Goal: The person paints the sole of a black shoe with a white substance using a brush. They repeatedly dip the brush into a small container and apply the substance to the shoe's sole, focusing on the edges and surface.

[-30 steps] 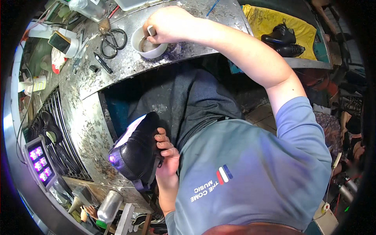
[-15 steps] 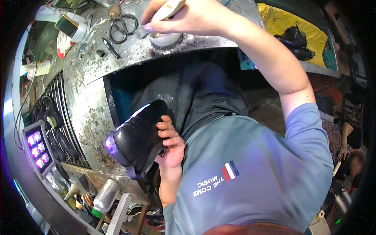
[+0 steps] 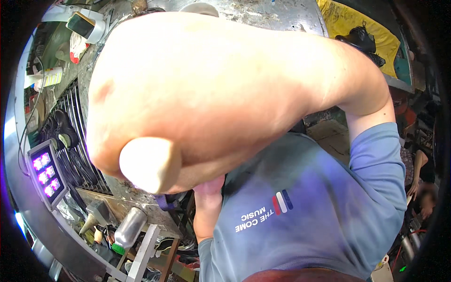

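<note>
My right hand (image 3: 110, 108) is raised close to the view, its forearm sweeping across the picture. The pale rounded handle end of a brush (image 3: 150, 164) sticks out of this hand; its bristles are hidden. Beneath it, most of the black boot (image 3: 165, 202) is covered, with only a purplish-lit edge near its end showing. My left hand (image 3: 210, 188) stays at the boot, only its thumb side and wrist visible; its fingers are hidden behind my right hand. Beyond the forearm, part of the rim of a pale bowl (image 3: 199, 8) shows on the metal workbench (image 3: 263, 16).
Black boots (image 3: 359, 40) lie on a yellow cloth (image 3: 336, 16) at the far right. At left are a lit lamp panel (image 3: 46, 175), a rack (image 3: 77, 122) holding dark shoes, and a silver bottle with a green cap (image 3: 130, 228). Another person's arm (image 3: 418, 171) shows at far right.
My right hand has moved with the brush from above the bowl, nearer and left, over the boot. It now hides the boot, my left fingers, and much of the bench.
</note>
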Demonstrator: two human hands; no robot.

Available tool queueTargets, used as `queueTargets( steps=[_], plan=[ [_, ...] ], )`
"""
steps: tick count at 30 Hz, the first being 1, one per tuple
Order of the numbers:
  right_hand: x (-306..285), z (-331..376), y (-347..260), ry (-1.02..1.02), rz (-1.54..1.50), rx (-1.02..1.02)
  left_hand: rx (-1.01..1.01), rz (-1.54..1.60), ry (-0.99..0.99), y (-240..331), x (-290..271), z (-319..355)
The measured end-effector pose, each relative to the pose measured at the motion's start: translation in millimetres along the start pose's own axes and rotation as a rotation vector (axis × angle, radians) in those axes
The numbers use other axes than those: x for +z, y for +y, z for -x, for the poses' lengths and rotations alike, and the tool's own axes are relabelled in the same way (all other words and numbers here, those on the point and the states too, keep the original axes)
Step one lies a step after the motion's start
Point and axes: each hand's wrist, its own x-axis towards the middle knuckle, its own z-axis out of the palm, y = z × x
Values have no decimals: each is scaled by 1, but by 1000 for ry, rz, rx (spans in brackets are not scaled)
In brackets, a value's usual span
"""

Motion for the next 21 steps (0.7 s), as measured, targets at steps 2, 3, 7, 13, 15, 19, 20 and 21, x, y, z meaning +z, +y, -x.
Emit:
queueTargets(
  steps=[2, 3, 7, 13, 15, 19, 20, 21],
  plan=[
    [16, 2, 9, 113, 9, -35, -10, 18, 3, -1, 1, -2],
    [22, 2, 13, 153, 1, -61, 0, 32, -2, -2, -1, -1],
    [19, 2, 13, 84, -52, -46, -7, 48, -18, -2, -5, 0],
    [26, 5, 17, 96, -151, -44, -75, -98, -119, -10, 0, -7],
    [33, 2, 17, 137, -187, -77, -88, -136, -157, -16, 2, -9],
    [44, 1, 22, 212, -252, -130, -209, -55, -223, -12, -3, -16],
    [45, 3, 23, 220, -268, -138, -243, -43, -246, -11, -5, -19],
    [48, 3, 24, 217, -288, -141, -262, -23, -268, -12, -7, -19]
  ],
)
